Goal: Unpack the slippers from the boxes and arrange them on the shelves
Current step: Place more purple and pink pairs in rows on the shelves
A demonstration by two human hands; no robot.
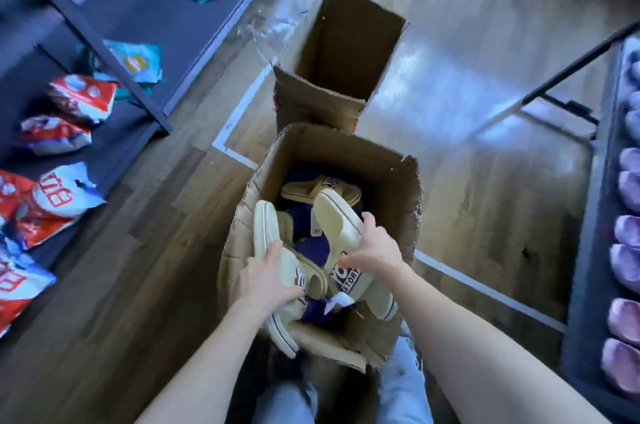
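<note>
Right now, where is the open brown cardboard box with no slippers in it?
Head view, centre top: the open brown cardboard box stands on the wooden floor just beyond the slipper-filled cardboard box, with crumpled clear plastic wrap at its left.

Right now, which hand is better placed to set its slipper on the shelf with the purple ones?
Probably the right hand: it grips a slipper and is nearer that shelf, at the right edge. The left hand grips one too, farther off.
</note>
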